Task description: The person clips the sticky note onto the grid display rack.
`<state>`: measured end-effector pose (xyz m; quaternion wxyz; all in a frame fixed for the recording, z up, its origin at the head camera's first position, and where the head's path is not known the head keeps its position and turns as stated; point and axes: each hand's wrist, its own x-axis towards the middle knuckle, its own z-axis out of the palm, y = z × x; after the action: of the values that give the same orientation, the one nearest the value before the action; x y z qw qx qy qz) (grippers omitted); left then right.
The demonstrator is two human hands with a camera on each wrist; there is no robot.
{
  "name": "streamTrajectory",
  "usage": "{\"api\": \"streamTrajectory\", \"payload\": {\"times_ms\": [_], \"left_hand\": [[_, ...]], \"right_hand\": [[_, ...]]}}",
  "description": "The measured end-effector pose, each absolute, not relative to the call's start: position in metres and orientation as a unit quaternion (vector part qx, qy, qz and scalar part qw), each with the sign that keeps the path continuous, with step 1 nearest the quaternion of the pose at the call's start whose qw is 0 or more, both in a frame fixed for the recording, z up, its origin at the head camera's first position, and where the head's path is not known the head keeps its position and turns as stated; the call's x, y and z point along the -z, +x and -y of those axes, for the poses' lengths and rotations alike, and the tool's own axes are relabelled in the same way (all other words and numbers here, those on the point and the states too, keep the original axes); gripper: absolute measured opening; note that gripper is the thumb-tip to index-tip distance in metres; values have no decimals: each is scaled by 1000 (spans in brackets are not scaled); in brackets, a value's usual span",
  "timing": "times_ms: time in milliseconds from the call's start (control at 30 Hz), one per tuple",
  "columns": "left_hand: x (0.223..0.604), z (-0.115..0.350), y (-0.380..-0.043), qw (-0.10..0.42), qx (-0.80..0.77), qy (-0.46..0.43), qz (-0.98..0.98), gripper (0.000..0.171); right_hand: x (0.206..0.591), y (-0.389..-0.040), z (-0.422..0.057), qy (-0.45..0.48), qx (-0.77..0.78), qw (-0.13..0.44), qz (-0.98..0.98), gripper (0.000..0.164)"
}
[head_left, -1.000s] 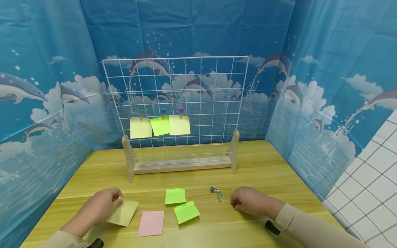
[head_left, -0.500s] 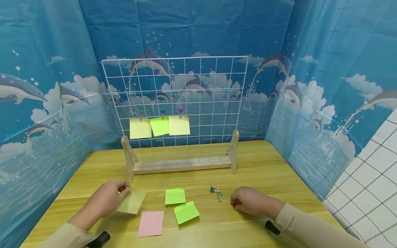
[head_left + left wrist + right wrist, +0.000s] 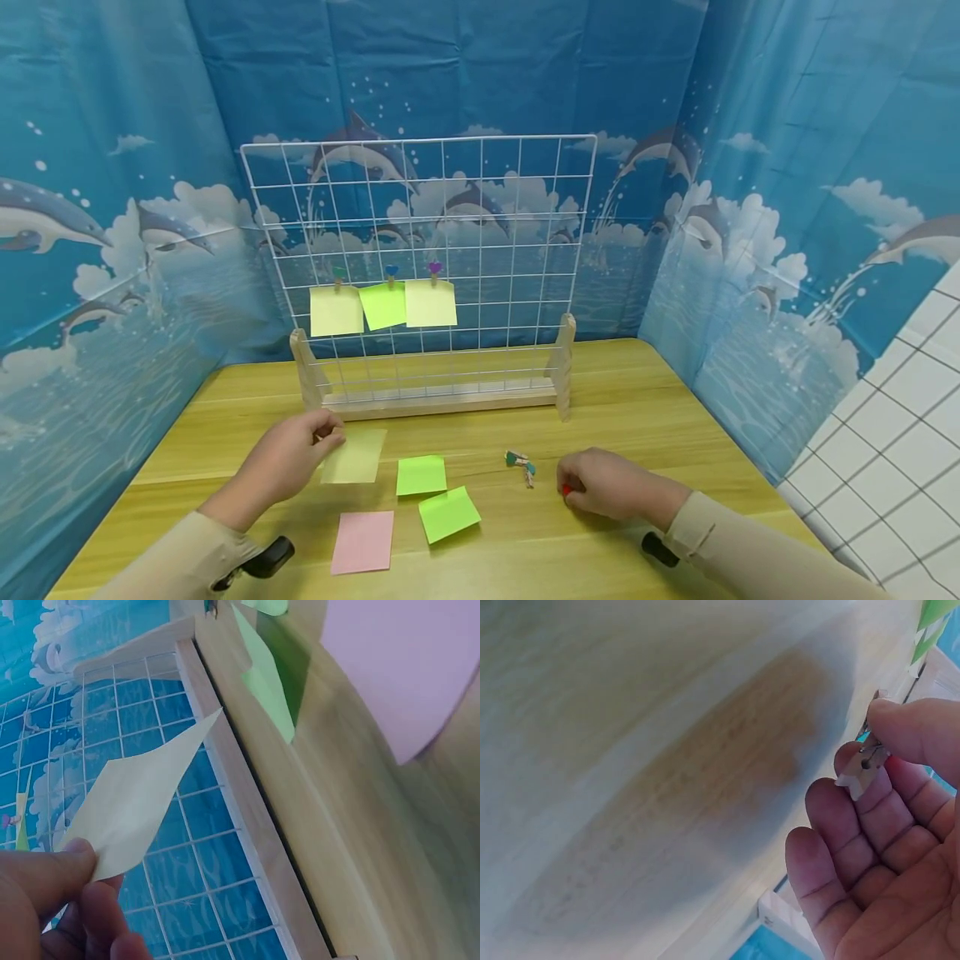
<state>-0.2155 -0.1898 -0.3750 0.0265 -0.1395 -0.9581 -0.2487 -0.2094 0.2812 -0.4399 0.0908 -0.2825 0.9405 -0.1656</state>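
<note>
My left hand point(image 3: 288, 458) pinches a pale yellow sticky note point(image 3: 356, 457) by its left edge, lifted above the table in front of the rack's left foot. In the left wrist view the note point(image 3: 146, 799) curves outward between thumb and forefinger, with the wire grid behind it. Over the table's right side, my right hand point(image 3: 611, 486) holds a small wooden clothespin point(image 3: 864, 766) between thumb and fingers; a bit of red point(image 3: 567, 490) shows on it. The white wire grid rack point(image 3: 510, 287) bears two yellow notes point(image 3: 336, 311) and a green one point(image 3: 383, 306), each under a heart clothespin point(image 3: 435, 269).
Two green notes point(image 3: 422, 475) and a pink note point(image 3: 363, 542) lie on the wooden table point(image 3: 525, 550) between the hands. A few small clothespins point(image 3: 519, 459) lie left of my right hand. Dolphin-print curtains point(image 3: 525, 75) enclose the back and sides.
My left hand has moved forward and right, carrying the yellow note from beside the pink note toward the rack. The right hand has stayed nearly still with the clothespin.
</note>
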Motion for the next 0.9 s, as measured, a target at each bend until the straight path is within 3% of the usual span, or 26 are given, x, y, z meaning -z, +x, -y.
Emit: {"api": "streamTrajectory", "payload": {"times_ms": [133, 333, 567, 900], "left_hand": [[371, 180, -221, 37, 260, -151, 953, 5], [364, 163, -230, 65, 269, -171, 945, 11], [351, 145, -241, 71, 296, -187, 934, 17], [335, 121, -260, 90, 324, -197, 921, 19]], "right_hand": [[437, -209, -281, -276, 170, 88, -942, 8], [437, -211, -283, -289, 147, 67, -944, 25], [436, -214, -285, -308, 151, 47, -938, 13], [429, -215, -284, -259, 179, 45, -948, 4]]}}
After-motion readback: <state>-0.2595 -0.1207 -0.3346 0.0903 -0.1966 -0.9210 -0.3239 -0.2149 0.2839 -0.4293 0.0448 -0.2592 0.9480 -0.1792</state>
